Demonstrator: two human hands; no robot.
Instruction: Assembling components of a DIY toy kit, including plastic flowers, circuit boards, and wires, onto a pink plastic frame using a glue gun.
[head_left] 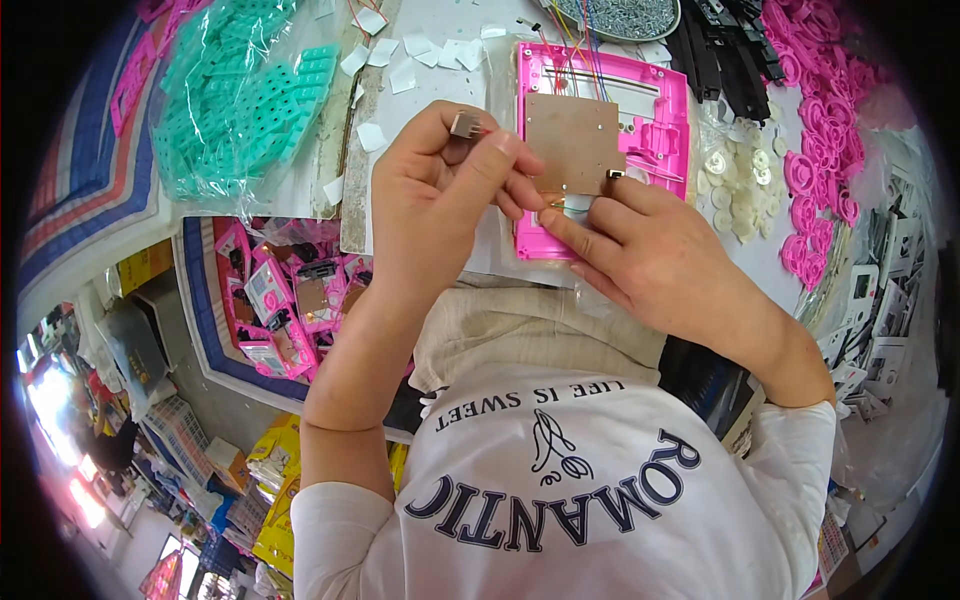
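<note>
A pink plastic housing (604, 52) lies in front of me with a flat brown circuit board (570, 140) on it. Red, yellow and blue wires run up from the board's far edge. My left hand (440, 185) is closed at the housing's left side. In its fingers are a small brown square component (466, 125) with metal pins and a bit of red wire. My right hand (655, 240) rests over the near edge, fingers bent, one fingertip close to the left fingers by thin wires (568, 208). A small black switch (616, 175) touches its upper finger. What its fingertips hold is hidden.
Bagged green plastic parts (240, 100) lie at the left, white paper squares (403, 76) nearby. A tray of screws (635, 18) stands behind. Black parts (715, 50), whitish discs (740, 170) and pink rings (820, 120) lie right. Below left, a container holds pink assemblies (275, 290).
</note>
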